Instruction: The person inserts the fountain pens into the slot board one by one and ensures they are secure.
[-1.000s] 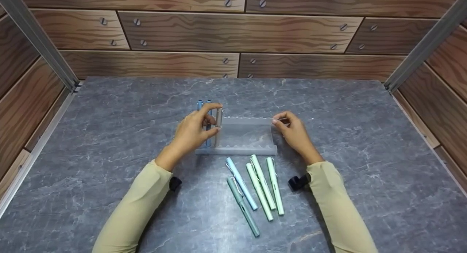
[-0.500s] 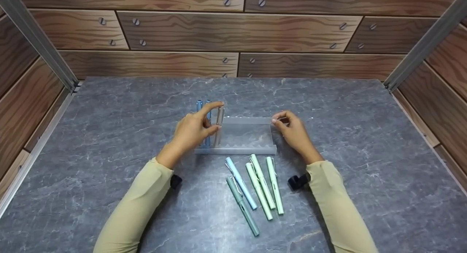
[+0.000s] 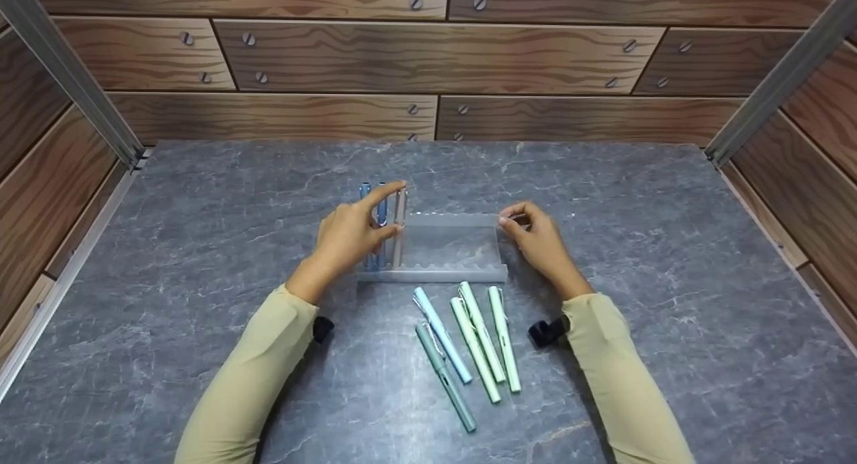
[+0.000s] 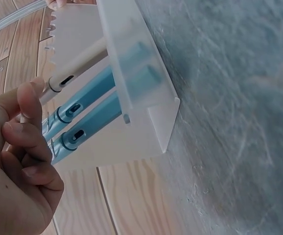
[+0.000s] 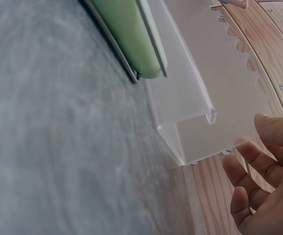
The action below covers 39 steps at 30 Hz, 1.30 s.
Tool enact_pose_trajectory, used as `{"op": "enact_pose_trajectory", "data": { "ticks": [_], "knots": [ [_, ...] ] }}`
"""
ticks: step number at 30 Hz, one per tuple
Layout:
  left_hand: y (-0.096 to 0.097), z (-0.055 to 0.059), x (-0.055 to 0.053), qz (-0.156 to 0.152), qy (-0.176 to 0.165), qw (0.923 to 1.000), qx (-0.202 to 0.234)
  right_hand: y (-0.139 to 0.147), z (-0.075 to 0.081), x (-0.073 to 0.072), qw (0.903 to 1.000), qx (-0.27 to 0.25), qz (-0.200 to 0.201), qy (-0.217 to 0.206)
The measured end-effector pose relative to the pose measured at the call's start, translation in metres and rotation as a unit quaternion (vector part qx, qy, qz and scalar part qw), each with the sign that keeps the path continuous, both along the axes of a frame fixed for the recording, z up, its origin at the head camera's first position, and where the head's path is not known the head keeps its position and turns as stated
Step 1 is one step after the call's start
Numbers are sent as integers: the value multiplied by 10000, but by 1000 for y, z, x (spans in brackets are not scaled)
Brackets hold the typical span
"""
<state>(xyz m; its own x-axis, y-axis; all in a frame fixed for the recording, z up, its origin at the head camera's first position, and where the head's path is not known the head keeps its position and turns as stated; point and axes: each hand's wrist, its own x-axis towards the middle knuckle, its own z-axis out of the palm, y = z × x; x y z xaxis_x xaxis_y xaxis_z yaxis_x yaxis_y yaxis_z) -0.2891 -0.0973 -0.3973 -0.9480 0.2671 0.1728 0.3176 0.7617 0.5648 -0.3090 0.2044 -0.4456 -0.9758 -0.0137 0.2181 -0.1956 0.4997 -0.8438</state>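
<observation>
A clear pen rack with a notched back edge stands upright in the middle of the table. My left hand holds a beige pen near its cap, with thumb and index finger on it. The pen's lower end sits behind the rack's front lip. Left of it, two blue pens lean side by side in the rack, partly hidden by the hand in the head view. My right hand pinches the rack's upper right corner, other fingers loosely bent in the right wrist view.
In front of the rack lie several capped pens: a light blue pen, a dark green pen and light green pens. Wood-patterned panels close off the back and sides of the grey marbled table.
The beige pen's top and my left index finger have moved slightly toward the back, so the pen leans more in line with the blue ones. The right hand stays at the rack's corner.
</observation>
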Motion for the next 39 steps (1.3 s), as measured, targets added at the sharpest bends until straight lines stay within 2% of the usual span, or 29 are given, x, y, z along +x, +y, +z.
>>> {"op": "enact_pose_trajectory", "data": {
  "ticks": [11,20,27,39],
  "knots": [
    [2,5,-3,290,-177,9988,-348,0,0,-1,10000,-40,14,-45],
    [0,5,-5,441,-190,9976,-502,1,3,2,9998,128,110,-101],
    [-1,6,-7,462,-255,9970,-557,0,3,2,10000,50,61,-40],
    [-3,8,-7,404,30,9960,-792,0,3,2,9999,62,48,-117]
  ]
}}
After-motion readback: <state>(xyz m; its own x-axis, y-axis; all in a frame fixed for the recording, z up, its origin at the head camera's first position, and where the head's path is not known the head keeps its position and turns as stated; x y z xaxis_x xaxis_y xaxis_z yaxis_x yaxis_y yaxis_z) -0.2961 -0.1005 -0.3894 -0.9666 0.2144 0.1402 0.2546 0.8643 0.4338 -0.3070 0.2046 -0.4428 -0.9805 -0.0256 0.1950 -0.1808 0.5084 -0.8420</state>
